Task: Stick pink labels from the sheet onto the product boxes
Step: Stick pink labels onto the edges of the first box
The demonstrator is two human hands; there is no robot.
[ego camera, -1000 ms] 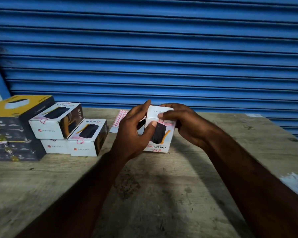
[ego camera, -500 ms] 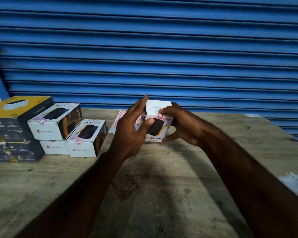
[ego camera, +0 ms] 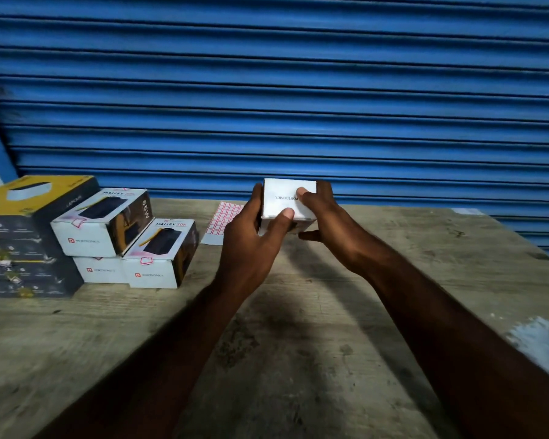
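While our left hand (ego camera: 251, 245) and right hand (ego camera: 325, 221) curl fingers round the box (ego camera: 286, 198) ends, its white side faces us, writing upside down, long way sideways.

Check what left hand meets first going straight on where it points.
The left hand grips the white box; beyond it, likely the blue shutter. The label sheet lies lower and leftward on the table, probably missed. Depth is unclear.
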